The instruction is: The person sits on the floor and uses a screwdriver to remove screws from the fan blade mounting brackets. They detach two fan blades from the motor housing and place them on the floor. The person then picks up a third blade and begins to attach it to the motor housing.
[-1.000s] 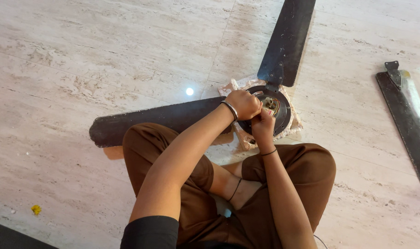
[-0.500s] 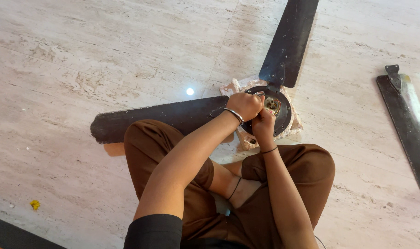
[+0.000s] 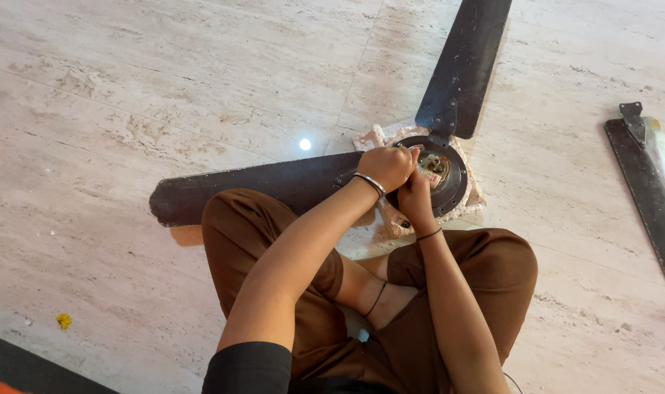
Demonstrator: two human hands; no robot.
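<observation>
Your left hand (image 3: pixel 385 166) fisted, right hand (image 3: pixel 414 198) curled on round black hub (image 3: pixel 449 186); grip contents hidden. Flat dark blades (image 3: pixel 263 184), upper one cut off.

A separate long dark fan blade (image 3: pixel 650 190) with a metal bracket at its near end lies on the pale marbled stone floor (image 3: pixel 164 87) at the right, well apart from everything else. A bright round spot of reflected light (image 3: pixel 304 144) shows on the tiles. A small yellow scrap (image 3: pixel 64 320) (too small to identify) lies at lower left, near a dark strip (image 3: pixel 26 368) along the frame's edge.
</observation>
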